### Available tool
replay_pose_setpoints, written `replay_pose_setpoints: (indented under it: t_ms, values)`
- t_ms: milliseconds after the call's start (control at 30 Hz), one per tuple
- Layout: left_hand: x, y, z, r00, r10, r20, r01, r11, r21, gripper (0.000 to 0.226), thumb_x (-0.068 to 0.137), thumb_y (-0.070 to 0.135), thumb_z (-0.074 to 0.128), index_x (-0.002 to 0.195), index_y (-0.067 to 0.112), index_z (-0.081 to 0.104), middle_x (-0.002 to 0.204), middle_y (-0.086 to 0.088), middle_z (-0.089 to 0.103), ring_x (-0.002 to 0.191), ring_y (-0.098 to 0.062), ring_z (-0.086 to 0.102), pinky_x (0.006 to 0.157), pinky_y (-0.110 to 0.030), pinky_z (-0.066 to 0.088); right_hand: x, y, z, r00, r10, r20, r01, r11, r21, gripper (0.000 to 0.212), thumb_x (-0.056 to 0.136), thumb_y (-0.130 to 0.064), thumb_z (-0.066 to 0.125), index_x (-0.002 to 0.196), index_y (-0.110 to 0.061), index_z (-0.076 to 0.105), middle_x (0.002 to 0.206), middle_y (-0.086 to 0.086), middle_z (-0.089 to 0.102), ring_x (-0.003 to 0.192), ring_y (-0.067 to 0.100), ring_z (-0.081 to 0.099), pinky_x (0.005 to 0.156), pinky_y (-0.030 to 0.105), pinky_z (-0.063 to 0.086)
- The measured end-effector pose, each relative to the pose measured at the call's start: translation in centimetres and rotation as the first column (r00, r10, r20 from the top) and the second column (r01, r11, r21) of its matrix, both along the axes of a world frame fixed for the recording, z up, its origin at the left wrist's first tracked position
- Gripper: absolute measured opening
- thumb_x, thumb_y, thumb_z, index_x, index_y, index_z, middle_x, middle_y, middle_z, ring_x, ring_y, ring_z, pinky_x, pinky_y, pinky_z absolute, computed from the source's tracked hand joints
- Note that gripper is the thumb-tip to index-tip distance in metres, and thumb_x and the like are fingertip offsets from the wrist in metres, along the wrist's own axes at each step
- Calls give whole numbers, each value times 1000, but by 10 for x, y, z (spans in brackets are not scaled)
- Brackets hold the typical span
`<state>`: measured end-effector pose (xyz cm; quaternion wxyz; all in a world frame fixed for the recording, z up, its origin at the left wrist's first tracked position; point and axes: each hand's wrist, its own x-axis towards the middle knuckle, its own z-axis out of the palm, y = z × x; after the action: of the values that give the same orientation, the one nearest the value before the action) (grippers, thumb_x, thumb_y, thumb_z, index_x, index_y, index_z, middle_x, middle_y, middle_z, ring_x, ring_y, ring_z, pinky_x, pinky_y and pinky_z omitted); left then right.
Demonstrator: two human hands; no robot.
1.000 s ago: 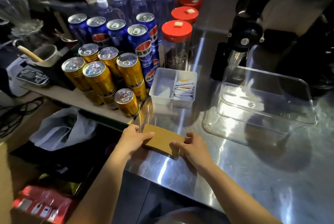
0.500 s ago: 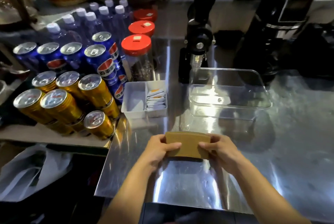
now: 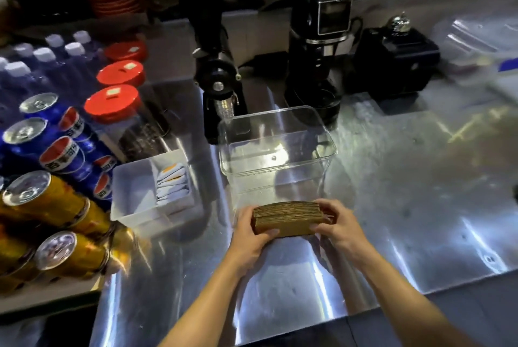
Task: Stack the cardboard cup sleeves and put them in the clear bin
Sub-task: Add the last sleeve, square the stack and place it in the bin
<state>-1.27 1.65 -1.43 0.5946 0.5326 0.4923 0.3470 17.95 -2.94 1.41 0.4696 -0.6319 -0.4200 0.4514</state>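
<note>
A stack of brown cardboard cup sleeves (image 3: pixel 288 219) is held upright on edge, just above the steel counter, between both hands. My left hand (image 3: pixel 249 234) grips its left end and my right hand (image 3: pixel 340 227) grips its right end. The clear bin (image 3: pixel 276 167) stands directly behind the stack, open at the top, with nothing visible inside. The stack's far face almost touches the bin's near wall.
A white divided tray (image 3: pixel 134 189) with sachets sits left of the bin. Gold and blue cans (image 3: pixel 56 201), red-lidded jars (image 3: pixel 112 102) and water bottles crowd the left. Black coffee grinders (image 3: pixel 322 46) stand behind the bin. The steel counter (image 3: pixel 406 192) stretches to the right.
Both hands have carried the sleeve stack from the counter's front-left edge forward to just in front of the clear bin, turning it up on edge. The view has shifted right.
</note>
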Motion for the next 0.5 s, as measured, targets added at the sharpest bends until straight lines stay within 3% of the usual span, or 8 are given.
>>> replay_pose_setpoints:
  t_ms: [100,167,233,300,400,500]
  values:
    - [0,-3,-3,985,-64,163,79,993,-91,69,61,21,83,119,26,46,123,-23,54,114,-39,56,94,-67,44,-4,-3,-15,999,6,-33,-6,1000,4,57,66,12,70,102,-31,56,109,10,58,88,11,61,67,7,47]
    - [3,-5,-2,956,-36,291,88,982,-167,72,62,27,82,124,35,46,129,-18,53,117,-39,55,96,-66,43,-10,-5,-20,990,46,-131,-46,999,-1,70,67,-5,77,123,-32,46,114,-5,58,94,4,62,70,7,48]
    - [7,-7,-1,931,38,363,41,977,-208,69,62,34,80,123,36,48,135,-14,50,118,-36,55,98,-61,44,-20,-3,-22,970,11,-242,-13,1000,-4,79,65,-27,77,133,-36,37,119,-13,56,100,-1,61,70,8,49]
    - [14,-8,-1,911,121,394,-30,973,-230,63,62,40,78,119,33,52,130,-10,54,109,-29,60,86,-47,53,-30,1,-22,957,-98,-273,98,995,-10,63,67,-36,74,125,-35,47,114,-8,60,100,8,61,67,12,51]
    - [22,-7,1,904,237,357,-170,963,-209,41,65,48,75,95,25,62,89,-1,68,80,-16,64,69,-32,49,-39,9,-20,949,-207,-239,214,977,7,16,77,-31,69,91,-27,63,94,5,64,89,21,61,79,37,52]
    - [23,-3,0,902,335,272,-317,942,-111,25,78,45,66,73,21,60,67,8,64,66,-7,60,63,-21,49,-41,14,-16,920,-203,-335,223,975,21,6,80,-30,67,76,-25,65,84,9,62,84,26,57,80,47,46]
